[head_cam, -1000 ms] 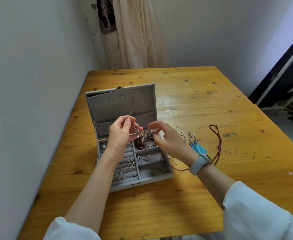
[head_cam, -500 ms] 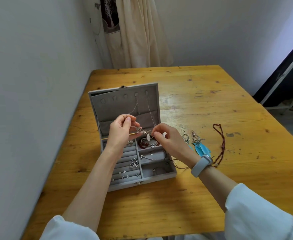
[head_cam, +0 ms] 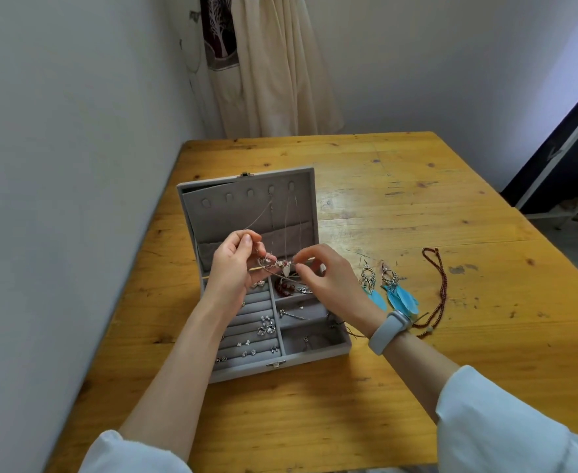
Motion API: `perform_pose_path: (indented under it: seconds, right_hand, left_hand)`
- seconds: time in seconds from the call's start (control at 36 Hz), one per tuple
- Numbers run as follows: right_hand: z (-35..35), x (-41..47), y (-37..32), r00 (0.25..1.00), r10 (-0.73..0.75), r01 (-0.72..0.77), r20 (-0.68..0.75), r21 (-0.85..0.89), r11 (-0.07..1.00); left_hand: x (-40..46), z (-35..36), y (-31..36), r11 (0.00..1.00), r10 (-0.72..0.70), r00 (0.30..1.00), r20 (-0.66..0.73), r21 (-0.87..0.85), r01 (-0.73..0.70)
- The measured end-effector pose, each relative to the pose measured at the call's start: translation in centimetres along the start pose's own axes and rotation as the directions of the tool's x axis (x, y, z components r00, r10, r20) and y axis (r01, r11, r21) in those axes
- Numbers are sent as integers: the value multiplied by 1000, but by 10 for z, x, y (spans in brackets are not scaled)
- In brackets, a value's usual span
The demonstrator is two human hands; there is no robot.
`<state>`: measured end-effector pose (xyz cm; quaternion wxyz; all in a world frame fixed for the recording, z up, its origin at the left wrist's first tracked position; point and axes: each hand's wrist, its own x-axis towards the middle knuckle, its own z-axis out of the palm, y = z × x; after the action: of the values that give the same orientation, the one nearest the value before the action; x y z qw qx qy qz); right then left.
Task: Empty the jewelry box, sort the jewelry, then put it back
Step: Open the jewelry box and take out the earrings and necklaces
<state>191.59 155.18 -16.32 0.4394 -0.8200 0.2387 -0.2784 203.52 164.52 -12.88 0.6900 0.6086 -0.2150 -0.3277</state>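
Over the wooden table [head_cam: 400,206], left hand [head_cam: 233,268] and right hand [head_cam: 328,278] pinch a necklace [head_cam: 280,266], fingers curled.

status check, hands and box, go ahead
Both hands, left hand and right hand, pinching a silver necklace over the open jewelry box. Nothing blocking.
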Motion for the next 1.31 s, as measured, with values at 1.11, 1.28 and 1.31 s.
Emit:
perform_pose_path:
  seconds: [1.11,1.28,1.31]
  right_hand:
    - [-17,10,-5,994,71,-89,84,231,969]
    - [-31,18,-12,989,-143,144,-28,7,990]
    - [-34,19,-13,988,-152,152,-32,-8,988]
  left_hand:
    - [5,9,-5,996,81,996,-46,-21,-82]
    - [4,11,-5,995,60,997,-54,-73,-64]
    - [4,11,-5,994,55,997,-48,-91,-59]
